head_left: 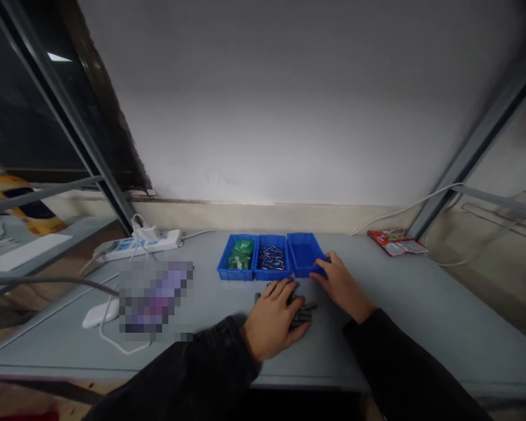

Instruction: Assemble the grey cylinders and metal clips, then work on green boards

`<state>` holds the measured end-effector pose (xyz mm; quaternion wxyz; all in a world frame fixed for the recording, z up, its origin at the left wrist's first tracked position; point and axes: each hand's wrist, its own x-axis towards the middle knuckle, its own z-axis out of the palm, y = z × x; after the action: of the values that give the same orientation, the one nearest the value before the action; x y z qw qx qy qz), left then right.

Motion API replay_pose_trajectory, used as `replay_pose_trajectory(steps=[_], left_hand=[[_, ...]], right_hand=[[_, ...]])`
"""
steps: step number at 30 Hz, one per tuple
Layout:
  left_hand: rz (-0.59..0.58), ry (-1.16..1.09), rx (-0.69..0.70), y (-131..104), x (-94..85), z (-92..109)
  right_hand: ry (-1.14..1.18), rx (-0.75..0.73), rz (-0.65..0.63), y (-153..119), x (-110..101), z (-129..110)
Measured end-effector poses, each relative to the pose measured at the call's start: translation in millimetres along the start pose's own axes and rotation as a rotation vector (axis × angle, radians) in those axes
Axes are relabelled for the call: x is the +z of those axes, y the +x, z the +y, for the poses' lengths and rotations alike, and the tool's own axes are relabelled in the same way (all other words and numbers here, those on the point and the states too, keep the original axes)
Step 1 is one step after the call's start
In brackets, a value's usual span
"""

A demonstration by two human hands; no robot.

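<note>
My left hand (pixel 269 321) rests palm down over a small pile of dark grey, rod-like pieces (pixel 303 317) on the table, its fingers stretched out and partly hiding them. At the front right corner of a blue plastic bin (pixel 301 272), my right hand (pixel 342 287) grips the rim between thumb and fingers. Nothing shows inside that bin. Left of it stands a second blue bin (pixel 272 275) holding many small shiny metal pins (pixel 272 257). Beside that, a third blue bin (pixel 235 275) contains green, glossy plastic-looking material (pixel 241 252).
The grey table (pixel 228 310) meets a wall behind the bins. A blurred-out purple item (pixel 162 295), a white rounded object (pixel 100 314) with cables and a power strip (pixel 140 245) lie left. Red packets (pixel 397 242) lie at right, near a metal post (pixel 460 158).
</note>
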<state>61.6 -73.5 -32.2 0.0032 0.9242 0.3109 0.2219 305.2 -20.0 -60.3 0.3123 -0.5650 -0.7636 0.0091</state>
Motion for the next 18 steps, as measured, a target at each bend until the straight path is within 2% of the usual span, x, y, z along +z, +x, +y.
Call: replay_pose_trajectory(steps=[6,12,15,18], left_hand=[[-0.010,-0.013,0.004,-1,2.7,0],[-0.011,0.013,-0.017,-1,-5.2,3],[0.029,0.041,-0.012,-2,-14.3,-1],[0.131,0.100,-0.076,-6,-26.7,-19]], right_hand=[[0.008,-0.005,0.004,8,3,-10],[0.055,0.010,-0.035,5,1,-8],[0.070,0.003,-0.046,1,-2,-10],[0.003,0.030,0.003,-1,-10,-18]])
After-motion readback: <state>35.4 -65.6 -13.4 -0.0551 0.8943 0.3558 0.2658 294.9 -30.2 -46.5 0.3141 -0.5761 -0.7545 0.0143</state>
